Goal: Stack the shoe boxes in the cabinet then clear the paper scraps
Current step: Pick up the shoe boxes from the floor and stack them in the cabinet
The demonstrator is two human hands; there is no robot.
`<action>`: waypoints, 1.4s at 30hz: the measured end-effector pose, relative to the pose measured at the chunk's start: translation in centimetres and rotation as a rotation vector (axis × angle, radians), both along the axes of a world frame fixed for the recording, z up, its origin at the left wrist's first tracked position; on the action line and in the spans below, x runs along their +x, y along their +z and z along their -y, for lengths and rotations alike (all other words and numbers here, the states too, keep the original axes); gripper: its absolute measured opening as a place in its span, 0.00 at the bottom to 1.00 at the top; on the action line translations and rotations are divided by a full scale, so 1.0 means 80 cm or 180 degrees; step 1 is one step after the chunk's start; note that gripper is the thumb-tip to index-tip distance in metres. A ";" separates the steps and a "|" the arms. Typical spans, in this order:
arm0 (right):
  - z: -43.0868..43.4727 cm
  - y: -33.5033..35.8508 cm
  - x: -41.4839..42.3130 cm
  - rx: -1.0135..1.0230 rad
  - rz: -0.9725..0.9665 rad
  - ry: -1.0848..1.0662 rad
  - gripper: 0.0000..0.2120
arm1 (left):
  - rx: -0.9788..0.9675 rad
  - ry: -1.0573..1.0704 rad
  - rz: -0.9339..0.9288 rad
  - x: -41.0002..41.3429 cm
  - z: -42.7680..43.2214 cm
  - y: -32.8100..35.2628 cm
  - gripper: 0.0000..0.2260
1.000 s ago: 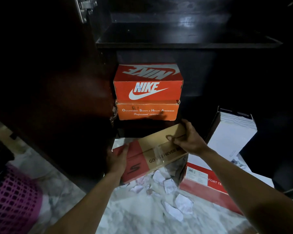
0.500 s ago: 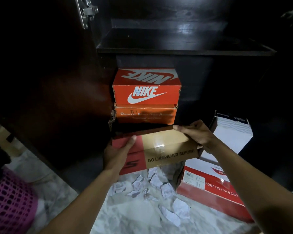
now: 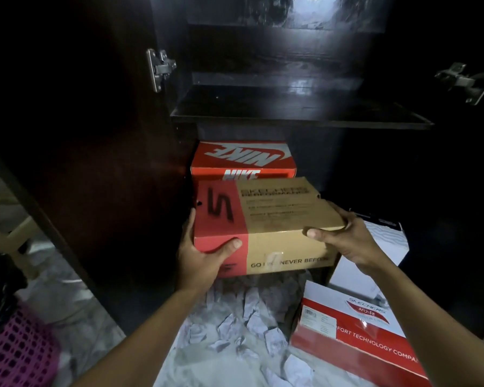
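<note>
Now, head view: two hands are holding a shoe box [image 3: 266, 219] up before the cabinet [image 3: 299, 118].
The left hand [image 3: 204, 258] is gripping its near-left corner, thumb pressing the front. The right hand [image 3: 349, 241] is pinching the right lid edge, fingers curling behind. It is hanging just near of the Nike box [image 3: 243, 160], above the paper scraps [image 3: 235, 317]. It is looking stiff and light, so gripping both ends probably suits it.

Orange box [image 3: 243, 157]: "NIKE" on lid, upside down, and on front.
Brown and red box [image 3: 277, 210]: large "S" on lid; "GO", "NEVER BEFOR" on front.
Red and white box [image 3: 355, 331]: "SKECHERS Arch Fit", "FORT TECHNOLOGY COMPAN".
</note>
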State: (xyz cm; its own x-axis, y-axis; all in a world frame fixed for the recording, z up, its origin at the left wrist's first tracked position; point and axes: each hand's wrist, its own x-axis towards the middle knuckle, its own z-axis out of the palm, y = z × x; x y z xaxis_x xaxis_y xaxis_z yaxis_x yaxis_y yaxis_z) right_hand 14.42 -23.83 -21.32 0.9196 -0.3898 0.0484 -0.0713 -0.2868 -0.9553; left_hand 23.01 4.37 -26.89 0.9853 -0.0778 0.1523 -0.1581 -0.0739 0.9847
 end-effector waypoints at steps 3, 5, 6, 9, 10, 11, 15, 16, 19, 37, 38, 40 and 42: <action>0.011 0.009 0.021 -0.0149 0.0324 -0.0266 0.35 | -0.0004 -0.0228 0.0277 0.033 0.007 0.030 0.54; 0.013 0.018 0.039 -0.0134 0.0464 -0.0307 0.43 | 0.0007 -0.0320 0.0342 0.059 0.015 0.052 0.53; 0.012 0.022 0.049 -0.0121 0.0574 -0.0282 0.42 | 0.0021 -0.0321 0.0348 0.073 0.019 0.061 0.52; 0.011 0.027 0.083 -0.0068 0.0744 -0.0338 0.31 | 0.0075 -0.0210 0.0338 0.112 0.032 0.075 0.49; 0.012 0.028 0.095 -0.0130 0.0802 -0.0435 0.27 | 0.0068 -0.0157 0.0357 0.124 0.036 0.079 0.48; 0.014 0.029 0.106 -0.0200 0.0855 -0.0505 0.27 | 0.0009 -0.0099 0.0381 0.134 0.040 0.083 0.48; 0.021 0.035 0.133 -0.0184 0.1112 -0.0850 0.46 | -0.0223 0.0054 0.0534 0.167 0.043 0.101 0.44; 0.021 0.037 0.135 -0.0231 0.1251 -0.0893 0.45 | -0.0252 0.0043 0.0615 0.172 0.041 0.105 0.44; 0.020 0.041 0.143 -0.0315 0.1523 -0.0921 0.31 | -0.0357 -0.0012 0.0801 0.181 0.041 0.111 0.44; -0.002 -0.036 0.263 -0.0685 0.1269 -0.1531 0.26 | 0.0457 0.1256 0.0723 0.236 0.121 0.062 0.40; -0.002 -0.041 0.271 -0.0802 0.1228 -0.1434 0.26 | 0.0461 0.1153 0.0780 0.242 0.125 0.059 0.37; -0.005 -0.048 0.286 -0.0998 0.1088 -0.1135 0.33 | 0.0676 0.0828 0.0718 0.254 0.130 0.058 0.33; -0.005 -0.054 0.297 -0.1024 0.1006 -0.0900 0.39 | 0.0897 0.0690 0.0624 0.266 0.129 0.059 0.32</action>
State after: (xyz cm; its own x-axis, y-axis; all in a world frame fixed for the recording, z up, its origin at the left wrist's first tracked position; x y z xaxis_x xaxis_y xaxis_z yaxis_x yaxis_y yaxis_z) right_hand 38.15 -23.41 -25.62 0.7019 -0.5404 0.4640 0.0888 -0.5800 -0.8097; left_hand 44.30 -5.93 -22.18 0.9378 0.0630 0.3414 -0.2920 -0.3889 0.8738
